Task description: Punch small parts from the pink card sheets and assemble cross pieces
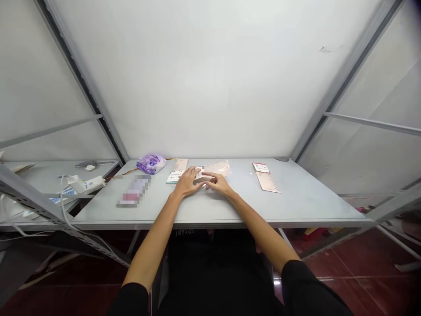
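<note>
At the middle of the table, my left hand and my right hand come together around a small white printed label. The fingers of both reach over its far side, and the thumbs meet near its front edge. My right index finger is stretched toward the left hand. Behind the hands lies a pale pink piece with ruler-like markings, partly covered. Left of it is a pink ruler, with a white, teal-edged label at its near end. What lies under my palms is hidden.
Another pink ruler with a red-and-white label lies at right. A purple soft pack and a blurred phone-like slab are at left. A power strip with cables sits beyond the left frame post. Metal posts flank the table.
</note>
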{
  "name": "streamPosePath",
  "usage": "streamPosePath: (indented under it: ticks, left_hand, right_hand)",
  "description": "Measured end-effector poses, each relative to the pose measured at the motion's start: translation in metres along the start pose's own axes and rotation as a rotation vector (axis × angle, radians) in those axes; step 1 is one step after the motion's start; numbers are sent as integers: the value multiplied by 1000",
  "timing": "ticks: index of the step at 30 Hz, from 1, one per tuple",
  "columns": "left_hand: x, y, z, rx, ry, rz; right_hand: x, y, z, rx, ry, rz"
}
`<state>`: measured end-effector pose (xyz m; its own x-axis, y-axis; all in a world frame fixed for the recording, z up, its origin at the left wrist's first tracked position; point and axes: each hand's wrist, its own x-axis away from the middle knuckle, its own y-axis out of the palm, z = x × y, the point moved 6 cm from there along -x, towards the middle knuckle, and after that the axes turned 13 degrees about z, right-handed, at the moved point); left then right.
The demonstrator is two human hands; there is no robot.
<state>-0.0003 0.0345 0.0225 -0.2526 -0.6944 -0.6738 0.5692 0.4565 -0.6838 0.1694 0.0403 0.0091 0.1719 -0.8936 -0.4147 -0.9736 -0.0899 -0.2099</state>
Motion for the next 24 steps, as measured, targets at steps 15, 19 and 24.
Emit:
streamPosePath:
  ticks: [15, 19, 24]
  left_hand:
    - [-3, -11, -22, 17, -334, 141]
    - [-4, -7, -27, 85, -357, 149]
    - [1, 1, -31, -55, -377, 49]
  right_hand:
    - [-2, -9, -21, 306, -420, 161]
    - [-2, 1, -18, 556, -503, 64]
    - [7, 2, -30, 565, -558, 31]
